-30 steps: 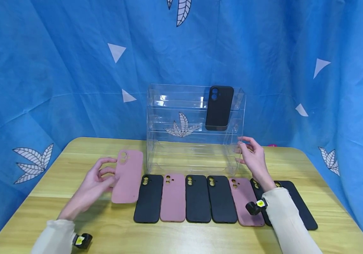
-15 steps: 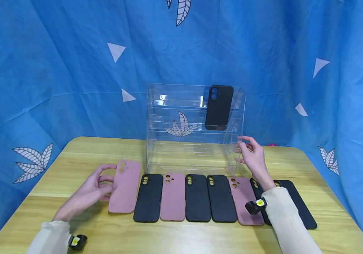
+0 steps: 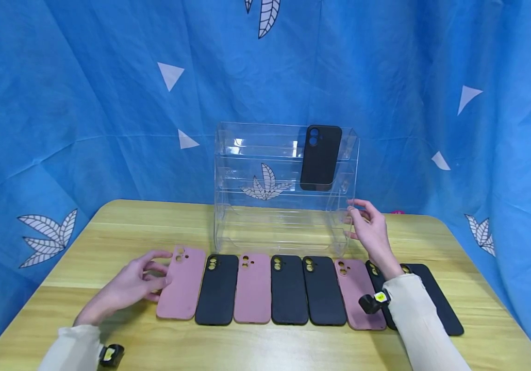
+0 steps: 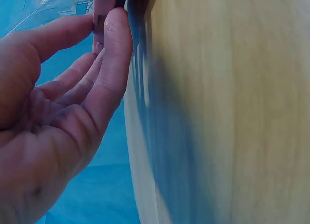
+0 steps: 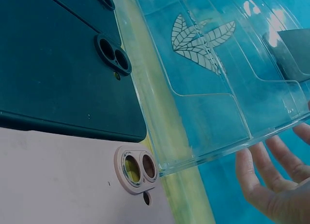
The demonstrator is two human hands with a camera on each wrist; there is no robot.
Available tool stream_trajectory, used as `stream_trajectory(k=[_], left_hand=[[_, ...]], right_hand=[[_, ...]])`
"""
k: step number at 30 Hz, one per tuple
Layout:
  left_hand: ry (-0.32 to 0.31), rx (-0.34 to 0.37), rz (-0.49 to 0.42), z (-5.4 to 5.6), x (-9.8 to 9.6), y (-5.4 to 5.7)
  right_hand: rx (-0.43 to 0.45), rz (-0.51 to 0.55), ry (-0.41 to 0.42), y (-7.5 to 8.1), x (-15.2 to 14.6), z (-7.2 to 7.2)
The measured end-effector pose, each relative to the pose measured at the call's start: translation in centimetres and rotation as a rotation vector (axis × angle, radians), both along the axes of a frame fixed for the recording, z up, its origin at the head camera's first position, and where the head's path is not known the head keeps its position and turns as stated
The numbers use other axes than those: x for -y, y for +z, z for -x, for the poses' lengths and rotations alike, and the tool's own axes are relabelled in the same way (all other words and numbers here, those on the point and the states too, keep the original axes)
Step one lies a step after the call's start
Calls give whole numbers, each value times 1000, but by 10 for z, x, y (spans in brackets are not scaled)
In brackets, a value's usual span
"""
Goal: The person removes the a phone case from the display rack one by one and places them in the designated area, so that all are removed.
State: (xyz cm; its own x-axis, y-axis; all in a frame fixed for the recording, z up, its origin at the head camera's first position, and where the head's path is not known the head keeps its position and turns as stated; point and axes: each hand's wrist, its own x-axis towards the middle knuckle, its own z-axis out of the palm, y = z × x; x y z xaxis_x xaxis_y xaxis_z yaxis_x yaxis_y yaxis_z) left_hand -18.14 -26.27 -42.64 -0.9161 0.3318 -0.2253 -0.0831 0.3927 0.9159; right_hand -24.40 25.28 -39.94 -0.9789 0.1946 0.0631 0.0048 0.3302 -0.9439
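At the left end of a row of phone cases, my left hand (image 3: pixel 137 281) pinches the left edge of a pink phone case (image 3: pixel 182 283). The left wrist view shows the thumb (image 4: pixel 116 35) on one side of that case's edge and fingers on the other. My right hand (image 3: pixel 372 232) is beside the right wall of a clear acrylic display stand (image 3: pixel 275 216), its fingertips right at the wall. In the right wrist view the right-hand fingers (image 5: pixel 278 161) are loosely bent under the stand's edge. A black phone case (image 3: pixel 321 157) leans upright in the stand's upper right.
Along the wooden table (image 3: pixel 247 350), the row continues with black and pink cases: a black case (image 3: pixel 217 291), a pink case (image 3: pixel 253 288) and several more. Those at the right end lie partly under my right forearm (image 3: pixel 423 319). Behind hangs a blue curtain (image 3: pixel 108 103).
My left hand has lowered the pink phone case down and slightly left, to lie beside the black case at the row's left end. The right hand has stayed at the stand.
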Motion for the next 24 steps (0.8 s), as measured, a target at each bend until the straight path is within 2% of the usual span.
stream_trajectory(k=[10,18,24], left_hand=[[34,17,128,0,-2,-1],[36,-17,196,1,-4,-2],[21,-34,243,1,-4,1]], right_hand=[[-12,2,10,-1,-1,0],[-7,0,13,-1,-1,0],[-9,2,13,-1,-1,0]])
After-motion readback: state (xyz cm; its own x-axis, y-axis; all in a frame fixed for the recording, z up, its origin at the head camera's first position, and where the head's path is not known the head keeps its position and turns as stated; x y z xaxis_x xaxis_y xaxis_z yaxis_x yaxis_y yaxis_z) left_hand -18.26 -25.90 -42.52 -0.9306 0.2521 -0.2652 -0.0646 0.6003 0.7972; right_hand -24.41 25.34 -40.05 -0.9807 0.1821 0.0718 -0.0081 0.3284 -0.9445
